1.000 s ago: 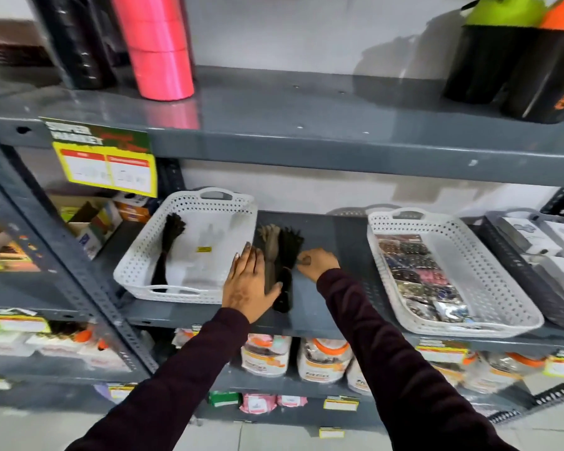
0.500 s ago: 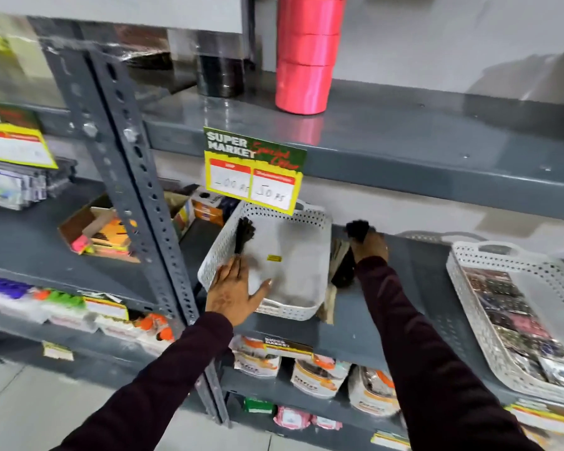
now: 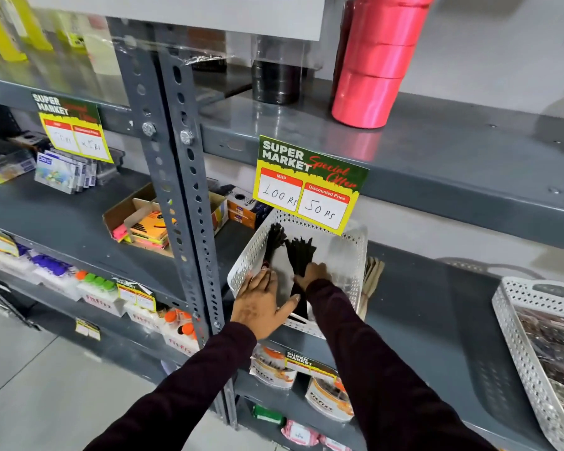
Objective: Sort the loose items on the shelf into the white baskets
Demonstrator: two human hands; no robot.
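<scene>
Over at the white perforated plastic basket (image 3: pixel 349 255), right hand (image 3: pixel 313 275) has just carried the black bundle (image 3: pixel 302 255) inside, fingers still clenched on it; left hand (image 3: pixel 261 304) steadies the rim, fingers flat and released. Tan bundle (image 3: pixel 370 281) next, probably.

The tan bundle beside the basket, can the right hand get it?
Probably yes. The tan bundle lies on open shelf just right of the white basket, but the right hand must first release the black bundle.

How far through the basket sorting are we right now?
Done: one black bundle already lies in the left white basket. In hand: the right hand is lowering a second black bundle into that basket while the left hand steadies its front rim. Left: a tan bundle sits loose on the shelf beside it.
</scene>
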